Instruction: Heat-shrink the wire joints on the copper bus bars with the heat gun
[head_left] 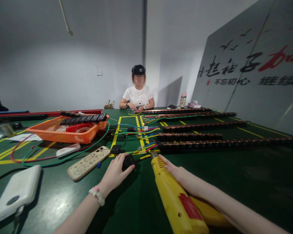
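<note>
Item one: black block point(128, 162), on or just above the green table point(234, 182), near its front edge; contact underneath cannot be told. Yellow wire point(144, 157) extending from its right side towards the heat gun.

Left hand point(114, 169): fingers curled over the block, thumb along its near side, holding it.

Item two: yellow heat gun point(171, 191), nozzle point(153, 155) pointing away from the wearer, just beside the wire's end. Whether it is running cannot be told.

Right hand point(178, 172): against the gun's barrel near the nozzle, fingers partly hidden; gripping or merely resting, cannot tell.

Step, as judged: steadying block and wire beside the nozzle. The next move calls for a steady left hold and fingertips clear of the nozzle.

Adjacent: small black square piece point(116, 149), beyond the left hand; beige remote point(89, 162), to its left; coloured wires point(148, 147) at the ends of long dark strips point(222, 143).

Outlying: orange basket point(63, 136); white device point(17, 195), cable attached; co-worker point(138, 94) seated opposite.
</note>
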The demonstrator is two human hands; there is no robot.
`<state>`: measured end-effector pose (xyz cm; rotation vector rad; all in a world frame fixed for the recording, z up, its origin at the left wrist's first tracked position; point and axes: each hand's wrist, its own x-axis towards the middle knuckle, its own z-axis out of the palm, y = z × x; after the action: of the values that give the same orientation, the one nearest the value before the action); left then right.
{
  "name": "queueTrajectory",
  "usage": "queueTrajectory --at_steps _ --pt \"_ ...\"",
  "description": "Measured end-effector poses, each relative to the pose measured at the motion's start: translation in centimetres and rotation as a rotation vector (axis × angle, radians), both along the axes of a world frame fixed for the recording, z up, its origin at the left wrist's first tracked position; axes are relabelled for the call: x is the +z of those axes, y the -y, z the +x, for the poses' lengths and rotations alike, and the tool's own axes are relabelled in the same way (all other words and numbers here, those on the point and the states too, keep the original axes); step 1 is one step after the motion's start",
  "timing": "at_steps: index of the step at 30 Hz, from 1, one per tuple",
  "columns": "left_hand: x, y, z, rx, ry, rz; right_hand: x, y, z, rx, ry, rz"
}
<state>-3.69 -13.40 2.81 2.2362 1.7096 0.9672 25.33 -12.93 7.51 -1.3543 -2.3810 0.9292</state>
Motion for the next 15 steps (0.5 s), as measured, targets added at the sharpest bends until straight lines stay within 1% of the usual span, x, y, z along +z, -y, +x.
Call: queueTrajectory --at_steps 4,10,15 --pt "-0.3 -0.3 -0.1 0.004 0.018 0.007 0.1 0.4 -1.0 -0.019 0.057 -0.008" --pt "-0.7 -0.6 -0.2 -0.007 0.056 0.052 -0.1 1.1 -4.1 0.109 0.144 0.133" --pt "-0.8 -0.8 -0.2 -0.013 0.084 0.1 0.7 1.6 -6.5 0.053 0.155 0.028"
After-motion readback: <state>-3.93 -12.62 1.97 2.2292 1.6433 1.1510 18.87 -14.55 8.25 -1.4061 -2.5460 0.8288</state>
